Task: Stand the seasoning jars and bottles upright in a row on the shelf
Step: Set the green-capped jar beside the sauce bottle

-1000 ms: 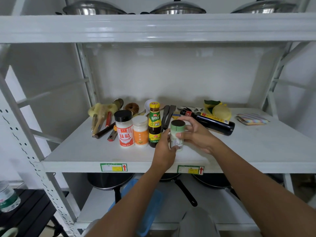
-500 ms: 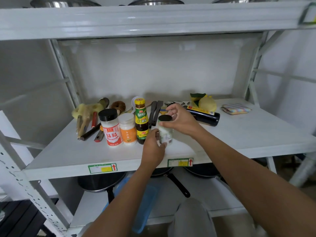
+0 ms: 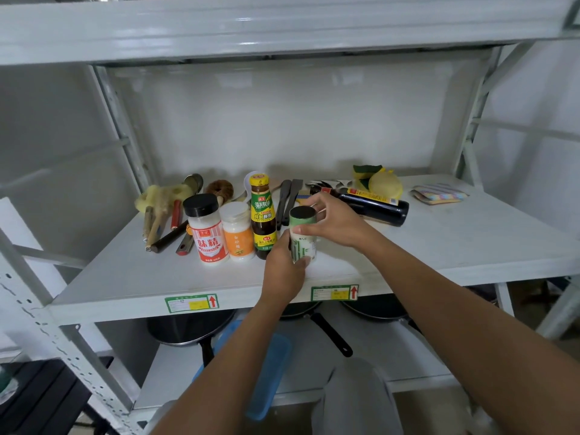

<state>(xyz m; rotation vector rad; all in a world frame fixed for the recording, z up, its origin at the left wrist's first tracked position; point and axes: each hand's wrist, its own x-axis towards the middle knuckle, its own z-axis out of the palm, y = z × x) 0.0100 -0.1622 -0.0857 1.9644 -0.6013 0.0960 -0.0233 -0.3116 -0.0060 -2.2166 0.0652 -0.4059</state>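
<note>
Three containers stand upright in a row on the white shelf point(image 3: 131, 277): a black-capped jar with a red label point(image 3: 207, 233), a white-lidded jar with an orange label point(image 3: 238, 232), and a tall dark sauce bottle point(image 3: 263, 216) with a yellow cap. Just right of them a green-lidded jar point(image 3: 303, 237) stands upright, held by both hands. My left hand point(image 3: 282, 271) grips its lower part from the front. My right hand point(image 3: 335, 221) holds its upper part from the right. A dark bottle point(image 3: 373, 205) lies on its side behind my right hand.
Behind the row lie brushes, a ladle and spatulas point(image 3: 288, 199). Yellow sponges point(image 3: 378, 182) and a folded cloth point(image 3: 437, 193) sit at the back right. Pans point(image 3: 188, 331) and a blue item point(image 3: 266, 372) occupy the lower shelf. An upper shelf point(image 3: 282, 26) hangs overhead.
The view has shifted, so the shelf sits differently in frame. Both hands stay on the green-lidded jar, which remains upright just right of the sauce bottle.
</note>
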